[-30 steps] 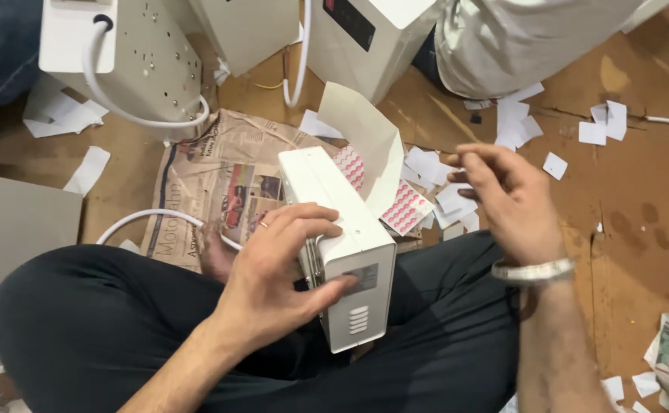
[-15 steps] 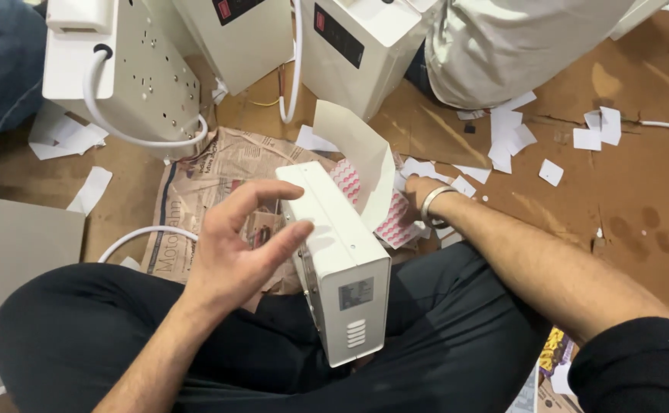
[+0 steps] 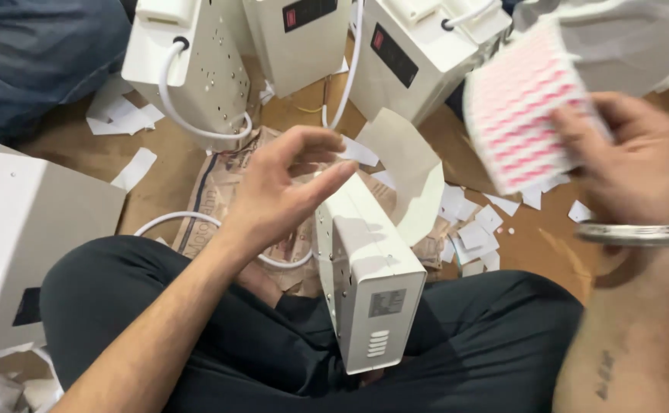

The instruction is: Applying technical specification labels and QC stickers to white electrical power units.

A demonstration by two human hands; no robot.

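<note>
A white box-shaped appliance (image 3: 365,275) rests on my crossed legs in dark trousers, its end with a small label and vent slots facing me. My left hand (image 3: 284,187) hovers just left of its top edge, fingers spread and holding nothing. My right hand (image 3: 625,157), with a metal bangle on the wrist, is raised at the right and grips a sheet of red-and-white stickers (image 3: 522,115), blurred by motion. A curled white backing paper (image 3: 411,172) sticks up behind the appliance.
Several more white appliances (image 3: 418,50) with white cables stand at the back on the brown floor. A crumpled newspaper (image 3: 219,199) lies under my left hand. Paper scraps (image 3: 476,229) litter the floor. Another white unit (image 3: 21,237) sits at left; a person in white sits at the back right.
My right hand came up from the floor behind the appliance, lifting the sticker sheet to the upper right. My left hand let go of the appliance's top and opened.
</note>
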